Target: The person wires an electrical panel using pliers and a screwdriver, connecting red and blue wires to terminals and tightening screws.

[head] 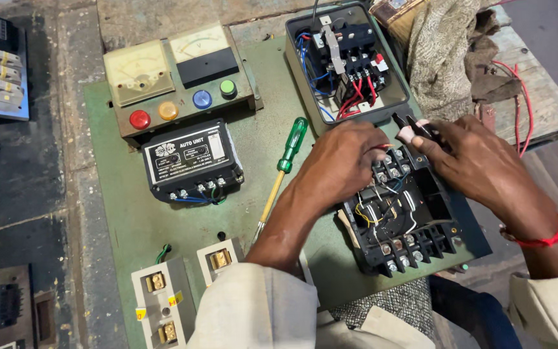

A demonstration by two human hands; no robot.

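Black open-topped plastic switch block with screw terminals and white wiring [403,223]: on green metal panel [130,220], lower right. Left hand [342,163]: resting on block's upper terminals, fingers curled together. Right hand [479,161]: fingers clamped on pink-handled pliers [414,129]. Green-handled screwdriver [283,169]: just left, untouched. Grey open starter box [347,61]: behind.

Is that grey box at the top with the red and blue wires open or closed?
Open. The grey box has no lid on, so its black switch block and red wires and blue wires show plainly.

Both arms wear loose cream-coloured sleeves [259,310] pushed up to the forearms, and a thin red thread band [546,238] circles the wrist of the right hand [479,165].
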